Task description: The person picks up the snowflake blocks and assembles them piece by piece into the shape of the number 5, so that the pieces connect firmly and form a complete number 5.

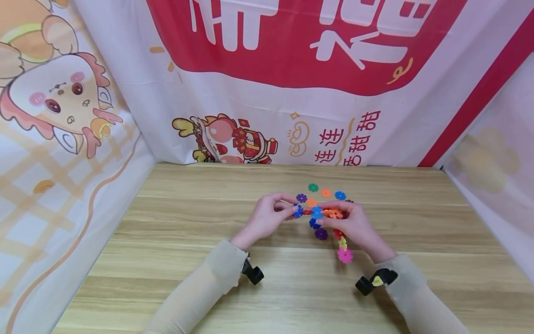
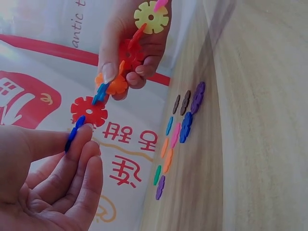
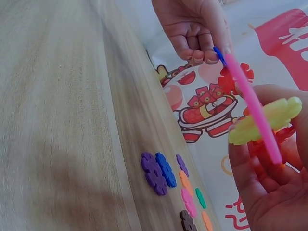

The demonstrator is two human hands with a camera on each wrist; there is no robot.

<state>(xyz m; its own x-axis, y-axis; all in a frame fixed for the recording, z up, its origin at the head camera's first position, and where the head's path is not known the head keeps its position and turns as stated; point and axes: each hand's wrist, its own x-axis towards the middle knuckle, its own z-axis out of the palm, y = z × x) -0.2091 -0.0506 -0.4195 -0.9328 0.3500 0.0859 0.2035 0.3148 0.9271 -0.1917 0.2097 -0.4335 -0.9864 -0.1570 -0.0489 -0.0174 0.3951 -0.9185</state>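
Observation:
My left hand (image 1: 269, 214) pinches a dark blue snowflake disc (image 2: 74, 134) between thumb and fingertips. Its edge meets a red snowflake disc (image 2: 90, 111), which links on to a light blue disc (image 1: 317, 213). Holding that other side of the chain is my right hand (image 1: 352, 223), thumb and fingers around the light blue and orange discs (image 2: 111, 83). Beyond them the chain runs through more red to a yellow disc (image 2: 150, 18) and ends in a pink disc (image 1: 345, 255). The whole chain is held above the table; my right fingers hide part of it.
Several loose snowflake discs lie flat on the wooden table (image 1: 187, 222), beyond and below the hands: a green disc (image 1: 313, 187), an orange disc (image 1: 326, 193), a purple disc (image 1: 321, 233) and others. A printed cloth (image 1: 233, 102) hangs along the table's back edge.

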